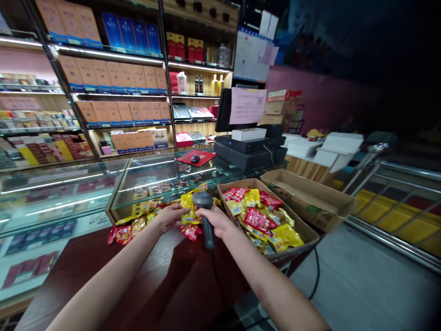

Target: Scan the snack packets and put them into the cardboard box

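My left hand [171, 218] is closed on the edge of a yellow snack packet [188, 208], held up over the dark red tabletop [148, 276]. In my right hand [217, 220] is a dark barcode scanner [202, 200], its head right in front of the packet and its cord hanging down. Below the packet lies a red snack packet [190, 231] on the table. More red and yellow packets [126, 233] are piled to the left, against the glass counter. Right of my hands stands a cardboard box [312, 239] filled with red, yellow and gold packets.
A second cardboard box [310, 188] sits beyond the filled one. Behind are a glass display counter [151, 177], a mouse [195, 159] on a red mat, and a monitor [223, 110] with paper on it. Metal railings [409, 168] run along the right; stocked shelves [117, 55] line the back.
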A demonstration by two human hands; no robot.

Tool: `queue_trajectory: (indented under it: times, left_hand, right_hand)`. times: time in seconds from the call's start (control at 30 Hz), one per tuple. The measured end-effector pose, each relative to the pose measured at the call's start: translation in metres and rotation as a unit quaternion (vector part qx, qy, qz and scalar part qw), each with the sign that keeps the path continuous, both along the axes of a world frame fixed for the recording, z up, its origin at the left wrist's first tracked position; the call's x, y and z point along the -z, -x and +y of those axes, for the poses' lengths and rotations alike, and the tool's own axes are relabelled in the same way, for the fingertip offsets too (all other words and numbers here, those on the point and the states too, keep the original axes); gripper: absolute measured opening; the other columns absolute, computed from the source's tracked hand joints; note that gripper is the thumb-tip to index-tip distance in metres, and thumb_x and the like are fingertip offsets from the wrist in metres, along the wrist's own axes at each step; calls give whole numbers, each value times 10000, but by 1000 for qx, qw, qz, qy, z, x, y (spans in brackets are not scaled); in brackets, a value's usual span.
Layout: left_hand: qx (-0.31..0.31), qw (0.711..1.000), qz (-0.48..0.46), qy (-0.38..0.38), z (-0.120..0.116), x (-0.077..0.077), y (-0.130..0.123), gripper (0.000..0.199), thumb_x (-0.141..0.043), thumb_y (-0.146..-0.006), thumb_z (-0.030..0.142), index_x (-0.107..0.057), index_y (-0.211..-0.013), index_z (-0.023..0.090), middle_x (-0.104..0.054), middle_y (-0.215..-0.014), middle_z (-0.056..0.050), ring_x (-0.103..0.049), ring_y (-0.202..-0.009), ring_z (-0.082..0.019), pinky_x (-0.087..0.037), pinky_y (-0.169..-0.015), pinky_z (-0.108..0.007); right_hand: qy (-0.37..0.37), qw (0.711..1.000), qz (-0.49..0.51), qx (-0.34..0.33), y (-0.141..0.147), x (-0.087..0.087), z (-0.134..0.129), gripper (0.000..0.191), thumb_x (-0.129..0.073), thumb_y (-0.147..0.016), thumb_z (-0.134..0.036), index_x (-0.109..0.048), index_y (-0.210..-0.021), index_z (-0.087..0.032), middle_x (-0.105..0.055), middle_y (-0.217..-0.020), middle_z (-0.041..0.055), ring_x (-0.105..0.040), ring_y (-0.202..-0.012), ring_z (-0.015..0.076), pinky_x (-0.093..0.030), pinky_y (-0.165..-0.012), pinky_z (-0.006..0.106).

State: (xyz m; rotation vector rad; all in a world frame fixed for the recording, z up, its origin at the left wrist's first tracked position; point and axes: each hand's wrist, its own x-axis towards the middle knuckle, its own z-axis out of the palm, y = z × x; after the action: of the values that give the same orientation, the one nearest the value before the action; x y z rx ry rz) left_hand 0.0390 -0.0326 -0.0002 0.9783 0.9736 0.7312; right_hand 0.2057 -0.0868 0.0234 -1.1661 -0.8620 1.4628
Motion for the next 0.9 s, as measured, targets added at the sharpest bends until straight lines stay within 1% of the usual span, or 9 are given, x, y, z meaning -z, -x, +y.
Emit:
queue_trajectory:
  times: [0.1,0.23,0.4,0.47,0.53,0.6,0.7,0.8,0.9]
  left_hand:
    - [5,1000,-3,-5,15,-9,-36,327,-808,-610,231,-634,-868,129,-699,-817,-74,-673,-664,-170,-583,-627,-308]
    - [27,1000,-10,-5,34,-23,-99,291,-795,-627,211,-643,-857,119,-691,-782,-71,-669,-678,-175,-588,-651,-328]
    - [70,997,-34,-27,46,-41,-184,395,-787,-645,216,-642,-991,92,-686,-778,-76,-645,-658,-152,-594,-639,-331]
    - [79,996,-25,-34,47,-44,-210,426,-785,-647,212,-639,-1025,81,-685,-798,-87,-641,-643,-149,-587,-597,-305]
    - [92,995,-11,-38,48,-44,-228,435,-781,-653,212,-639,-1041,74,-684,-845,-106,-648,-646,-157,-575,-561,-285]
    - [101,994,-3,-38,48,-41,-235,445,-783,-650,214,-640,-1047,75,-681,-894,-119,-657,-655,-167,-572,-560,-291]
    - [101,994,-6,-32,50,-36,-229,472,-805,-618,220,-644,-1039,81,-682,-911,-121,-666,-667,-180,-579,-586,-321]
    - [79,996,-9,-28,51,-33,-207,464,-816,-599,214,-654,-1016,93,-688,-894,-108,-671,-685,-190,-583,-598,-330]
    - [52,998,-12,-26,53,-30,-169,404,-802,-621,211,-661,-985,107,-689,-904,-101,-676,-712,-199,-582,-599,-329]
  right_hand:
    - [-15,999,13,30,-31,-11,3,174,-680,-539,-142,-653,-710,-158,-619,-610,-24,-553,-581,105,-432,-560,221]
    - [-16,996,18,81,-87,-24,6,155,-677,-557,-148,-652,-710,-154,-609,-575,-20,-544,-538,104,-427,-518,217]
    - [-41,985,36,166,-160,-36,3,201,-693,-544,-139,-648,-739,-150,-610,-578,-23,-532,-531,97,-421,-514,210]
    - [-64,977,29,202,-183,-39,0,207,-692,-543,-148,-650,-745,-148,-614,-591,-24,-531,-545,96,-418,-524,209]
    - [-76,970,12,229,-201,-42,-4,201,-685,-549,-162,-653,-746,-141,-614,-598,-20,-526,-548,99,-419,-533,216]
    - [-74,968,-2,241,-211,-43,-7,217,-688,-550,-182,-658,-761,-138,-620,-610,-13,-524,-548,105,-420,-533,227]
    - [-72,966,-10,248,-211,-44,-11,259,-700,-537,-199,-663,-788,-144,-654,-679,4,-554,-601,121,-423,-549,231]
    - [-84,970,-9,227,-193,-45,-10,260,-707,-518,-199,-665,-769,-144,-676,-734,15,-571,-652,126,-418,-571,221]
    - [-87,981,-7,175,-162,-46,-6,243,-721,-521,-205,-674,-752,-147,-676,-732,14,-561,-643,116,-414,-574,215]
